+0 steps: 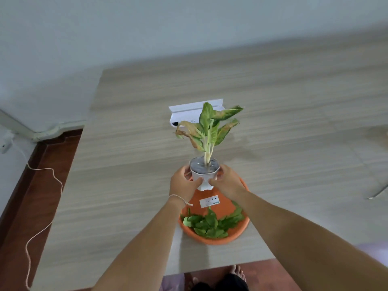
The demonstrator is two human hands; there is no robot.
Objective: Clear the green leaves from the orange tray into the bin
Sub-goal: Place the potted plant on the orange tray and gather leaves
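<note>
A round orange tray (212, 240) lies near the table's front edge, with a white label in its middle. Several green leaves (210, 224) are piled in its near half. A white plant pot (204, 175) with a variegated green and yellowing plant (210, 127) is over the tray's far half; I cannot tell whether it rests on the tray or is lifted off it. My left hand (183, 184) grips the pot's left side and my right hand (227, 182) grips its right side. No bin is in view.
A white box-like object (184, 114) sits on the wooden table (126, 164) behind the plant. A cord (42, 206) trails over the red-brown floor at the left. My feet show below the table's front edge. A thin object (378, 192) lies at the right.
</note>
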